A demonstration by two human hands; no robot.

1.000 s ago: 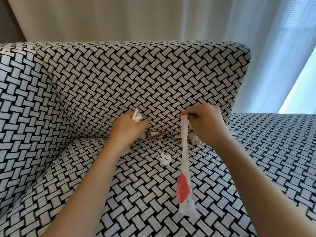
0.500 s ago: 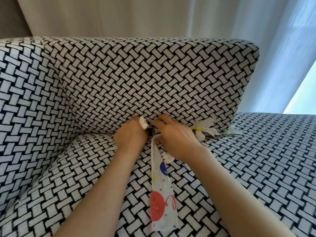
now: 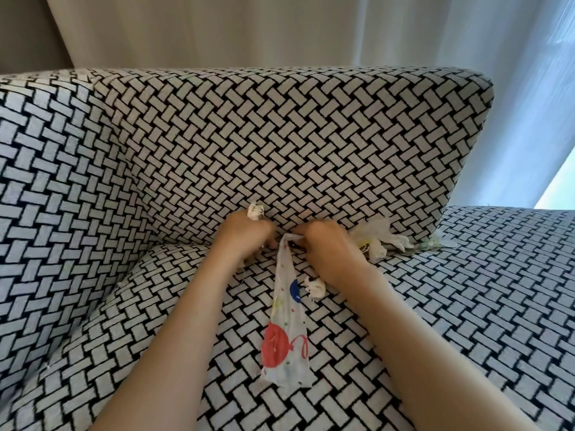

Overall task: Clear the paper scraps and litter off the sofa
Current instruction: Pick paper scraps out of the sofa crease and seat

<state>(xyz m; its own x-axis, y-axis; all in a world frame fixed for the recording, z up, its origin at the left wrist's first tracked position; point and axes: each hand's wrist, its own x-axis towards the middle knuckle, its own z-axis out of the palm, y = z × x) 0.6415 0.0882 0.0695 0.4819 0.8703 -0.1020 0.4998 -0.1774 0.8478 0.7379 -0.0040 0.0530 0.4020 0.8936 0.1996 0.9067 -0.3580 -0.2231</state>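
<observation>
Centrally, 2 bare hands are seen reaching from the near side to the crease where the seat of a black-and-white woven-pattern sofa (image 3: 311,135) meets its backrest. The left hand (image 3: 245,237) is clenched round a crumpled white paper wad (image 3: 255,210), which sticks out above the fist against the backrest. The right hand (image 3: 326,248), just right of the left, is closed in a pinch on the top end of a thin white wrapper (image 3: 286,334). A red balloon, a blue circle and small coloured dots are printed on the wrapper, which is draped from the fingers down the seat cushion toward the near side. 1 small crumpled white scrap (image 3: 315,287) is lying on the seat just right of the wrapper, beside the right wrist. Further right, a loose bunch of pale litter (image 3: 381,241) is wedged along the crease. A smaller pale piece (image 3: 437,242) is seen at the backrest's right corner. Pale curtains (image 3: 217,29) are hung behind the sofa.
</observation>
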